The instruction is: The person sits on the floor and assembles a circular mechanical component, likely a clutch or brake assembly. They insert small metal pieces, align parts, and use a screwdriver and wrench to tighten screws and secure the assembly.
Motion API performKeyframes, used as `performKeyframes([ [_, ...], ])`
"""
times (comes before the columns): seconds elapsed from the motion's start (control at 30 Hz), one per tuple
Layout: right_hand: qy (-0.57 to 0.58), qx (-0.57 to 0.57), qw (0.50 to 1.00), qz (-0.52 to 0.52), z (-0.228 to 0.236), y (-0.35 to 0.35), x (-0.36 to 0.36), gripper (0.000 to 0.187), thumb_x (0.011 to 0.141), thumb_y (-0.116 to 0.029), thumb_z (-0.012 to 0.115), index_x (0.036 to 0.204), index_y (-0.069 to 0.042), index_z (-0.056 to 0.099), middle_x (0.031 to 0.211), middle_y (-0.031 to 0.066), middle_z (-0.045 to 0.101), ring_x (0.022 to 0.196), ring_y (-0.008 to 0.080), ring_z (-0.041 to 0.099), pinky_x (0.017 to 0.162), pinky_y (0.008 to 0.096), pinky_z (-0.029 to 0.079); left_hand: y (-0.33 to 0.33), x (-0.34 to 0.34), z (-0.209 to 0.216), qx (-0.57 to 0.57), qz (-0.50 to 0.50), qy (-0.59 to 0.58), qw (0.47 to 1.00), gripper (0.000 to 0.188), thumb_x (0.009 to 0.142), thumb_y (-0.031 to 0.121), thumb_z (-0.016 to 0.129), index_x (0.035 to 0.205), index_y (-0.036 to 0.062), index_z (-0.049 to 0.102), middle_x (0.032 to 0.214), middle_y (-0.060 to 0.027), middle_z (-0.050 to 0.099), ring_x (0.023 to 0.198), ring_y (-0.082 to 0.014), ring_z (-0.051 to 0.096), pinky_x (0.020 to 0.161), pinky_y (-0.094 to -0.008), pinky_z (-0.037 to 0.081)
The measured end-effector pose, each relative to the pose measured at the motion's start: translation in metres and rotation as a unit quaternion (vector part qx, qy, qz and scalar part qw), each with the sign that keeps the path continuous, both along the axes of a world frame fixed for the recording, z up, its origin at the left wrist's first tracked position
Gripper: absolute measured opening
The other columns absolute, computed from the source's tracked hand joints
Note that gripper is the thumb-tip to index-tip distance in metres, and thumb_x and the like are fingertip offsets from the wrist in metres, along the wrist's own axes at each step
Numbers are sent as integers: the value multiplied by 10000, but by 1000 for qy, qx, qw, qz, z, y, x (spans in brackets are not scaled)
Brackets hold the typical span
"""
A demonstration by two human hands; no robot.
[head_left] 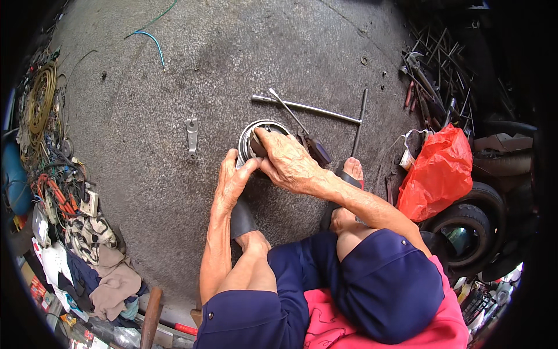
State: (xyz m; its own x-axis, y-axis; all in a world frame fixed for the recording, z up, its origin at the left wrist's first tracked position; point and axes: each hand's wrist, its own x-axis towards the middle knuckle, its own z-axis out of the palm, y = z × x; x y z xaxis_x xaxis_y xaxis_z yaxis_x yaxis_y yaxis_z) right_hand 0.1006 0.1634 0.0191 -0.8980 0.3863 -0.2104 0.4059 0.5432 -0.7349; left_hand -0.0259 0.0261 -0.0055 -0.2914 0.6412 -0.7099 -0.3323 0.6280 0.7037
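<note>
**Round metal part (244, 141), hollow side up**

We see the part in front of the person, on or just above the floor (145, 198); contact is hidden. The left hand (231, 181) is clamped on its near-left rim, we judge to steady it for the right hand (286, 161), whose fingers bend into the hollow; whether they pinch anything, we cannot tell. Being round, its face gives us no long axis; its central axis seems roughly upright. The screwdriver (315, 149) and T-handled wrench (319, 110) lie close by, probably for easy reach.

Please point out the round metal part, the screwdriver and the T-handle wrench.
Round metal part (244, 139), head view: left rim.
Screwdriver (318, 151), head view: dark handle.
T-handle wrench (319, 110), head view: long shaft.
</note>
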Motion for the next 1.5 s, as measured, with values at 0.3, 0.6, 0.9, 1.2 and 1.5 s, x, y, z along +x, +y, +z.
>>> performKeyframes([
  [0.3, 14, -41, 996, -81, -12, 4, -11, 368, 955, -272, 595, 1201, -10, 517, 844, 233, 658, 753, 410, 669, 650, 490, 508, -2, 10, -28, 13, -33, 158, 987, 691, 863, 546, 605, 1103, -101, 567, 1061, -327, 635, 1032, -453, 620, 880, -497, 462],
  [0.6, 9, 15, 995, -96, -30, 9, -21, 287, 965, -292, 589, 1063, -23, 598, 714, 222, 647, 657, 394, 672, 604, 490, 526, 24, -12, -5, -35, -82, 81, 993, 964, 752, 687, 637, 1355, -28, 405, 1255, -225, 527, 1138, -319, 556, 879, -440, 483],
  [0.9, -56, -132, 982, -123, -25, 59, -42, 408, 916, -351, 605, 997, 31, 722, 806, 186, 712, 762, 228, 692, 714, 394, 534, 48, -8, 7, -92, -73, 193, 974, 764, 758, 533, 627, 1085, -156, 578, 1057, -368, 650, 1048, -459, 652, 896, -476, 497],
  [1.2, -133, -459, 855, -203, -47, 68, -31, 388, 919, -318, 609, 816, 39, 722, 575, 48, 572, 486, 134, 530, 460, 327, 442, 39, 2, 7, -104, -145, 254, 951, 803, 772, 586, 611, 1120, -136, 551, 1013, -392, 647, 1005, -514, 641, 889, -531, 484],
  [1.5, 5, 102, 979, -175, -42, 29, -23, 424, 987, -328, 576, 659, -61, 605, 591, 134, 619, 557, 342, 642, 504, 447, 493, 24, 0, -10, -58, -133, 202, 969, 591, 791, 445, 658, 1036, -83, 557, 920, -345, 670, 912, -486, 662, 819, -512, 513],
])
